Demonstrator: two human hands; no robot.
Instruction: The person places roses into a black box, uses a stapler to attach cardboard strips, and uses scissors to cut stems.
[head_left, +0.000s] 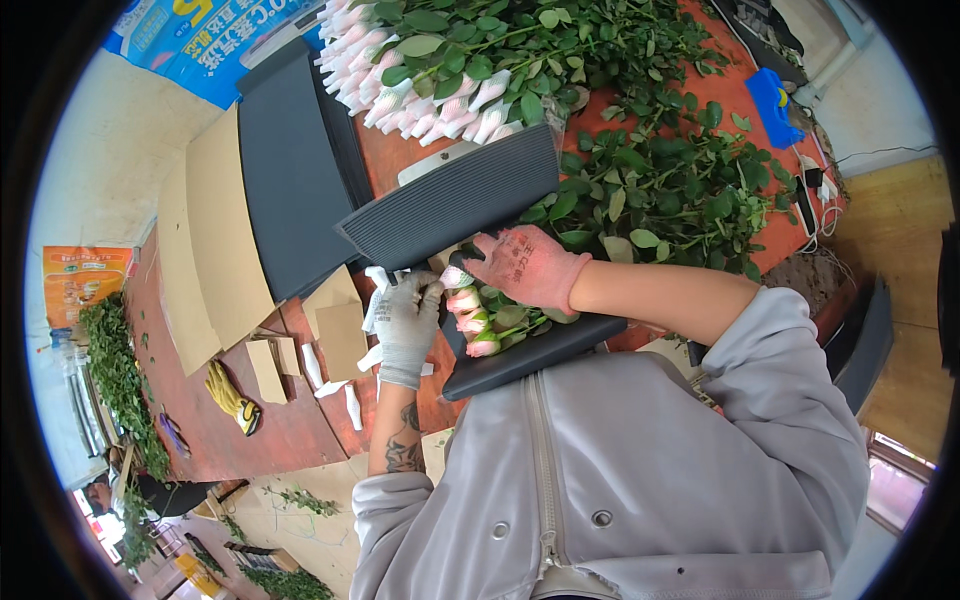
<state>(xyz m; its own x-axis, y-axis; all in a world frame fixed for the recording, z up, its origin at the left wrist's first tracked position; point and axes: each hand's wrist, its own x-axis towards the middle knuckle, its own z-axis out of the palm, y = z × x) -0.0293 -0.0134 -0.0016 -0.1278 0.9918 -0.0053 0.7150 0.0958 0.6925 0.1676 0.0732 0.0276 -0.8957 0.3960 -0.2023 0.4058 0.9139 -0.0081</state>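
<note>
Several pink roses lie side by side on a black padded board close to my torso. Over the stems rests my right hand, in a pink knit glove with dark fingertips, its fingers at a rose head in a white foam net sleeve. Left of the blooms, my left hand, in a grey-white knit glove, has its fingers bent near that netted head; whether it grips something cannot be told. A black corrugated sheet slants just beyond both hands.
Netted roses are piled at the back, with leafy stems to the right. Black sheets, cardboard, loose white foam sleeves, a yellow glove and a blue tape dispenser lie on the red table.
</note>
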